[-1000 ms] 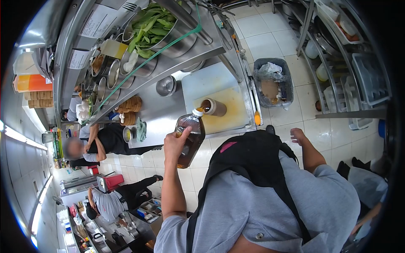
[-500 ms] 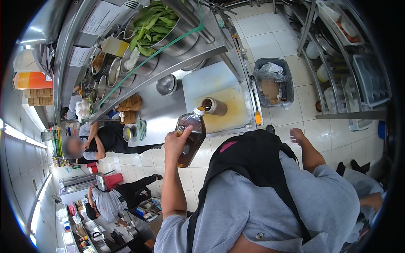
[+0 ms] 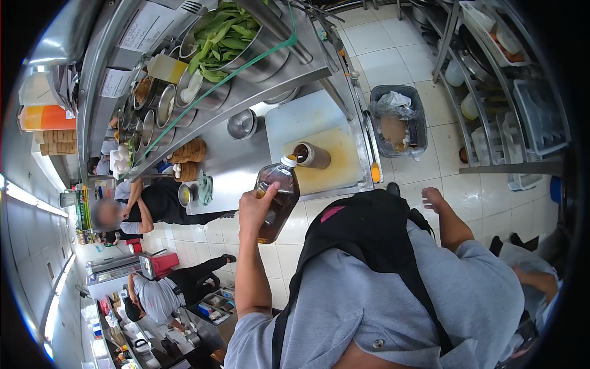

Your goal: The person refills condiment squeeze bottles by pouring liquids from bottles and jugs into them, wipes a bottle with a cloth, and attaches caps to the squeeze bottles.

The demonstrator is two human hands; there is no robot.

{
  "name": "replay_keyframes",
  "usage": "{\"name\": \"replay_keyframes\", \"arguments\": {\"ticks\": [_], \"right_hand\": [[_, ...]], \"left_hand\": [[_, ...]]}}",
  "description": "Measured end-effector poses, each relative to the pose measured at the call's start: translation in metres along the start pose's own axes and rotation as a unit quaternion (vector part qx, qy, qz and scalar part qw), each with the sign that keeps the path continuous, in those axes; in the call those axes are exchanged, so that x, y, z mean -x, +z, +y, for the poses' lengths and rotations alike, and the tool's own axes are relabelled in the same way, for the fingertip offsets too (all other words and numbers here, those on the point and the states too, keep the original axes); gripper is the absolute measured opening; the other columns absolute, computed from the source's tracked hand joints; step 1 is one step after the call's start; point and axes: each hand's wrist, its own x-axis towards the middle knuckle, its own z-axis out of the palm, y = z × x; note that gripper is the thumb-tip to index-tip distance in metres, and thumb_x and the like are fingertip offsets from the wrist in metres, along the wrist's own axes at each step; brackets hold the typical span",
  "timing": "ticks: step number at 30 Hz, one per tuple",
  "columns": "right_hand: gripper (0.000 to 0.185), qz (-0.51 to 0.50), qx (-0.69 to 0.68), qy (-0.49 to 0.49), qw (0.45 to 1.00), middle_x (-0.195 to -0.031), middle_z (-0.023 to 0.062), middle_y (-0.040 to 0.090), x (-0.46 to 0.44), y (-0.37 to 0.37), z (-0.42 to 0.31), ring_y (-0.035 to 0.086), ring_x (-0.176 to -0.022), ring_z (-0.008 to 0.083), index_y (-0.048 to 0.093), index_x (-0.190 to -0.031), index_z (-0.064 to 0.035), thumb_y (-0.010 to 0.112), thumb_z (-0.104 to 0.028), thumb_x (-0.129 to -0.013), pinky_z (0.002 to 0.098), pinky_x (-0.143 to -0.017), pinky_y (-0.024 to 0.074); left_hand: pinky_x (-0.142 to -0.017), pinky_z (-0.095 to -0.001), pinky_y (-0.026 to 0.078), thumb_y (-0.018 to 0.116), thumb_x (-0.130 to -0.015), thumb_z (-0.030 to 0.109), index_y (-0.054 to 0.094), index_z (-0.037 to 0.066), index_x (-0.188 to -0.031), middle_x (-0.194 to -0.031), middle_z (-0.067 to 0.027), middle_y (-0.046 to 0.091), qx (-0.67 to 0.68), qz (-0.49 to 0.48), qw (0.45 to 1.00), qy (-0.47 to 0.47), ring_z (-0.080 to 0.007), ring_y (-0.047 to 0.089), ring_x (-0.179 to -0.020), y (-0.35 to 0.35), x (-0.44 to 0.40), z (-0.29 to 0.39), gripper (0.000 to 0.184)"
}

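Observation:
My left hand (image 3: 257,210) is wrapped round a large clear bottle (image 3: 284,200) of dark brown liquid. The bottle is tilted, and its white neck meets the mouth of an upright brownish container (image 3: 312,155), with brown liquid at the opening. That container stands on a yellow-stained cutting board (image 3: 335,175) near the counter's edge. Away from the counter, over the floor on the right, my right hand (image 3: 432,198) is raised with its fingers apart and nothing in it.
A metal shelf (image 3: 258,92) with a bowl of green leaves (image 3: 227,40) overhangs the steel counter (image 3: 236,157). Metal bowls (image 3: 242,124) sit beneath it. A lined bin (image 3: 398,123) stands on the floor. Other people are at the left and lower right.
The liquid in the bottle has shifted slightly and the bottle stays tilted at the container. At the lower right, another person has moved. My right hand has hardly moved.

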Motion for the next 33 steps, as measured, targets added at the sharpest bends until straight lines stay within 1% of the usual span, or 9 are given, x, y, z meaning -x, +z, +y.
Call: {"name": "replay_keyframes", "arguments": {"ticks": [2,15,17,21,23,24,27,29,33], "right_hand": [[0.028,0.004,-0.002,0.000,1.000,-0.108,0.0028,0.064,0.002,0.000,-0.002,0.062,-0.094,0.0242,0.063,-0.120,-0.0193,0.065,-0.030,-0.094,0.0460,-0.083,0.0524],[0.031,0.006,0.003,-0.004,1.000,-0.108,0.0029,0.064,0.005,0.001,-0.017,0.063,-0.095,0.0242,0.062,-0.121,-0.0183,0.066,-0.025,-0.091,0.0463,-0.084,0.0522],[0.031,0.009,0.006,-0.003,1.000,-0.107,0.0027,0.064,0.005,0.003,-0.020,0.063,-0.095,0.0241,0.062,-0.121,-0.0183,0.066,-0.025,-0.091,0.0464,-0.084,0.0522],[0.031,0.008,0.010,-0.002,1.000,-0.106,0.0025,0.063,0.005,0.005,-0.023,0.062,-0.094,0.0235,0.062,-0.121,-0.0183,0.067,-0.026,-0.092,0.0463,-0.084,0.0520],[0.031,0.005,0.012,-0.005,1.000,-0.106,0.0024,0.063,0.004,0.004,-0.024,0.062,-0.093,0.0233,0.062,-0.121,-0.0183,0.066,-0.027,-0.092,0.0462,-0.084,0.0521],[0.031,0.003,0.010,-0.008,1.000,-0.107,0.0026,0.063,0.004,0.003,-0.024,0.062,-0.093,0.0231,0.062,-0.122,-0.0184,0.066,-0.028,-0.092,0.0460,-0.084,0.0522],[0.032,0.008,0.012,-0.005,1.000,-0.108,0.0029,0.063,0.006,0.005,-0.027,0.062,-0.093,0.0231,0.063,-0.123,-0.0186,0.065,-0.029,-0.093,0.0457,-0.083,0.0523],[0.032,0.016,0.017,0.000,1.000,-0.109,0.0031,0.063,0.005,0.006,-0.027,0.062,-0.093,0.0232,0.063,-0.123,-0.0187,0.065,-0.030,-0.093,0.0456,-0.083,0.0524],[0.028,0.017,0.025,-0.008,1.000,-0.106,0.0034,0.063,0.016,0.006,-0.033,0.061,-0.092,0.0234,0.063,-0.120,-0.0176,0.063,-0.028,-0.093,0.0462,-0.082,0.0525]], "left_hand": [[-0.062,-0.0411,0.053,0.077,-0.085,0.064,0.070,-0.005,-0.068,-0.061,-0.0164,0.067,-0.001,0.003,1.000,0.003,-0.0273,0.065,-0.057,-0.001,0.001,0.003,0.071],[-0.066,-0.0408,0.055,0.077,-0.085,0.063,0.072,-0.005,-0.071,-0.065,-0.0170,0.070,0.004,-0.003,1.000,0.002,-0.0291,0.069,-0.061,-0.002,-0.004,-0.001,0.070],[-0.063,-0.0381,0.052,0.077,-0.087,0.061,0.072,-0.007,-0.071,-0.062,-0.0134,0.068,0.009,-0.003,1.000,0.006,-0.0196,0.063,-0.058,-0.003,-0.003,0.000,0.070],[-0.063,-0.0378,0.052,0.077,-0.087,0.060,0.072,-0.007,-0.072,-0.063,-0.0135,0.068,0.014,-0.004,1.000,0.005,-0.0197,0.063,-0.058,-0.003,-0.005,-0.001,0.069],[-0.066,-0.0394,0.055,0.077,-0.085,0.061,0.073,-0.006,-0.074,-0.066,-0.0168,0.070,0.012,-0.008,1.000,-0.004,-0.0269,0.069,-0.062,-0.005,-0.005,0.001,0.068],[-0.066,-0.0394,0.055,0.077,-0.085,0.061,0.073,-0.006,-0.074,-0.066,-0.0168,0.070,0.013,-0.007,1.000,-0.004,-0.0269,0.069,-0.062,-0.005,-0.003,0.001,0.068],[-0.066,-0.0379,0.054,0.077,-0.087,0.059,0.075,-0.005,-0.079,-0.067,-0.0151,0.071,0.062,0.004,0.998,-0.003,-0.0219,0.067,-0.062,-0.002,-0.001,-0.006,0.065],[-0.065,-0.0358,0.053,0.078,-0.089,0.054,0.075,-0.007,-0.083,-0.068,-0.0122,0.071,0.143,-0.002,0.990,0.019,-0.0162,0.063,-0.063,0.004,-0.003,-0.014,0.061],[-0.065,-0.0335,0.052,0.078,-0.092,0.049,0.074,-0.008,-0.085,-0.069,-0.0093,0.071,0.229,0.010,0.973,0.007,-0.0136,0.061,-0.064,0.013,0.002,-0.019,0.058]]}}
